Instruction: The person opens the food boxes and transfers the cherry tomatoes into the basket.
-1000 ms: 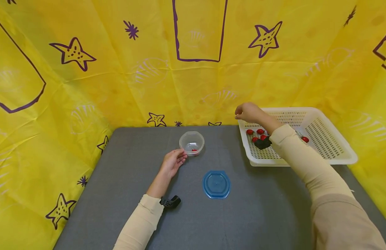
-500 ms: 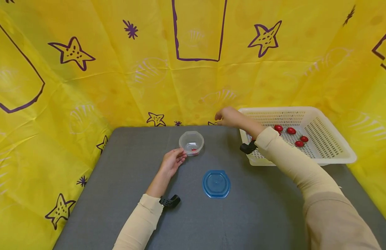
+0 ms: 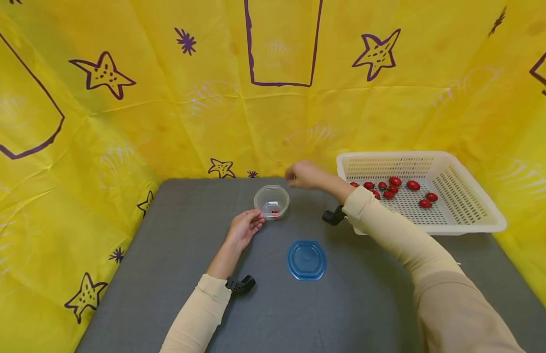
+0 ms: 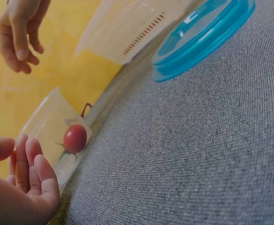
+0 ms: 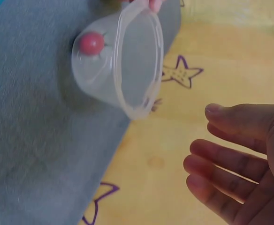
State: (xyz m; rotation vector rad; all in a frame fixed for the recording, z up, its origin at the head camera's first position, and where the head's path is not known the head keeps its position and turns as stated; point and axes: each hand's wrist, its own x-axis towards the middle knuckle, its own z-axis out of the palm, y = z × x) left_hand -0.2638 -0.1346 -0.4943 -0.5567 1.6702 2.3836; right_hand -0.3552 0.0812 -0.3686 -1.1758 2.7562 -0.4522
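Note:
My left hand pinches the near-left rim of a small clear plastic bowl on the grey table. One red cherry tomato with a green stem lies in the bowl. Beyond the bowl and a little right of it, my right hand is in the air, fingers loosely bent. In the right wrist view no thing shows between the thumb and fingers. Several more cherry tomatoes lie in a white slotted plastic basket at the right; my right forearm passes over its near-left corner.
A blue round lid lies on the table in front of the bowl. A yellow cloth with starfish drawings hangs behind and along the sides. Each wrist wears a black camera mount.
My right hand has moved left from above the basket to near the bowl, uncovering more tomatoes. The left hand and the bowl have stayed put.

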